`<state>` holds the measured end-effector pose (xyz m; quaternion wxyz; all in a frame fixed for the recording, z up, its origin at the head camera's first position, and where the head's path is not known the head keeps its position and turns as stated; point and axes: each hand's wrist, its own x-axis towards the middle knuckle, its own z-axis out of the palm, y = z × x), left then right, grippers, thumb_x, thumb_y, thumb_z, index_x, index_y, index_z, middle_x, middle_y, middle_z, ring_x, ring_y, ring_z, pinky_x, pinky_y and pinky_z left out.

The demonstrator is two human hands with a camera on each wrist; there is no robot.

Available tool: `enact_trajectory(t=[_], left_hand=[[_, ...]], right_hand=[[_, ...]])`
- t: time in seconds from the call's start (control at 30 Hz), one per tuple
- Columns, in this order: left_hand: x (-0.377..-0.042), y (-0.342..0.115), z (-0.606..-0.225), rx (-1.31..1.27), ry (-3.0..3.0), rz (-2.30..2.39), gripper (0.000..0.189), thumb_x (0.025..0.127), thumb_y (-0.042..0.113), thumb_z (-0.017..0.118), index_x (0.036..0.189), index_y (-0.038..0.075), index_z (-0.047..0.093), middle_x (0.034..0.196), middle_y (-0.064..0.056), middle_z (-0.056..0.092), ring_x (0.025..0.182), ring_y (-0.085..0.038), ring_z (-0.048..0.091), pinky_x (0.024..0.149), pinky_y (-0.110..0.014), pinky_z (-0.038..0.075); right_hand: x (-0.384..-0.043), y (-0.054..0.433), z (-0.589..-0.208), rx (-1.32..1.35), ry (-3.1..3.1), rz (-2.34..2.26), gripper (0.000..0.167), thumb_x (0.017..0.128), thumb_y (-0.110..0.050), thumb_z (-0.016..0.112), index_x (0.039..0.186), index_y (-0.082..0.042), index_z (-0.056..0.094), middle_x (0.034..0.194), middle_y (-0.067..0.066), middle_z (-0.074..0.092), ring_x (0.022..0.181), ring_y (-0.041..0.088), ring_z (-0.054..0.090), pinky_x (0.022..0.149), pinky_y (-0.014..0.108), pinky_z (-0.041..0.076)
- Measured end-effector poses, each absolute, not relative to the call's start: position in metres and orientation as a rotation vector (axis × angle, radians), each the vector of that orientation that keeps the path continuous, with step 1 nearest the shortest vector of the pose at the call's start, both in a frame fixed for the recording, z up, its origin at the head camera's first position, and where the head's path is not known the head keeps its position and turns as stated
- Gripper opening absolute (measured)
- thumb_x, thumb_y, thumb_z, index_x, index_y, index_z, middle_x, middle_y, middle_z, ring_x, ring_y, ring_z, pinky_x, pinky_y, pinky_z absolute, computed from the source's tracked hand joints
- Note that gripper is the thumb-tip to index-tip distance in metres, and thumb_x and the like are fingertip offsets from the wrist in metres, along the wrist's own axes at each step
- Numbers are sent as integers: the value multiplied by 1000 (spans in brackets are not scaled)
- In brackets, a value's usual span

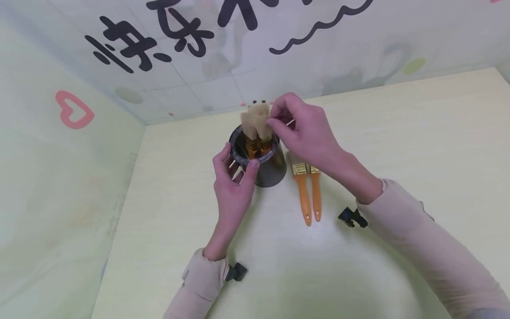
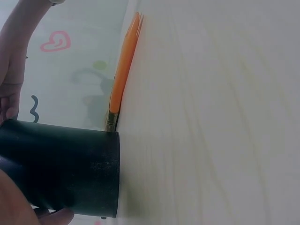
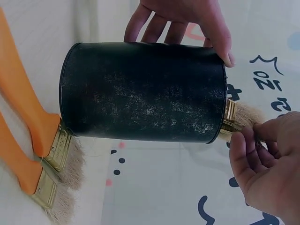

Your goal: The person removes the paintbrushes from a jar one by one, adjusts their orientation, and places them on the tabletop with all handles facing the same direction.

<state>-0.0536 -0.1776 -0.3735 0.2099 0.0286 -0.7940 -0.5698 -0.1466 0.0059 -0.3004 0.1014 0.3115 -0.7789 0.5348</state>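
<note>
Black and upright, a cup (image 1: 272,173) stands on the table (image 1: 179,199), gripped by the left hand (image 1: 235,186). The right hand (image 1: 308,128) pinches an upturned brush (image 1: 263,129) inside it; I see two orange-handled brushes (image 1: 304,197) lying beside.

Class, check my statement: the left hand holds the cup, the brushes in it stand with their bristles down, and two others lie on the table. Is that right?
Not quite: the brushes in the cup stand with their bristles up, as the head view shows. The left hand does hold the cup, and two others lie on the table.
</note>
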Motion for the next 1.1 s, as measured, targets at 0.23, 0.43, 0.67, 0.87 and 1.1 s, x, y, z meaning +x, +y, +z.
enact_trajectory(t=[0.23,0.43,0.67,0.87,1.1], left_hand=[[-54,-178,-373,82,-2211,-1585,66,97,30,72,152,15,38,143,-12,57,127,-33,61,102,-50,54],[-53,-178,-373,78,-2221,-1587,66,97,31,71,153,16,37,143,-9,56,127,-27,61,104,-49,53],[-53,-178,-373,102,-2237,-1580,67,98,33,70,153,16,37,144,-10,56,128,-27,60,105,-49,53],[-52,-179,-374,99,-2239,-1578,66,98,32,70,153,16,36,144,-11,56,129,-28,60,104,-49,53],[-53,-178,-374,89,-2226,-1588,66,98,31,70,153,17,37,144,-10,56,129,-31,60,105,-51,52]], right_hand=[[-150,10,-299,1123,-2430,1507,31,92,-2,56,119,-5,70,87,3,63,77,15,54,68,27,47],[-151,11,-299,1239,-2542,1412,50,93,-5,49,141,-9,63,90,5,59,77,18,49,66,30,43],[-148,6,-303,1114,-2573,1581,32,86,-2,51,118,-5,53,79,6,53,66,18,47,64,30,43],[-145,4,-306,1029,-2560,1637,20,85,-1,54,105,-6,52,85,6,56,75,19,52,67,30,46],[-146,4,-306,1019,-2375,1523,14,90,-5,59,103,-4,66,95,4,66,85,16,59,73,29,51]])
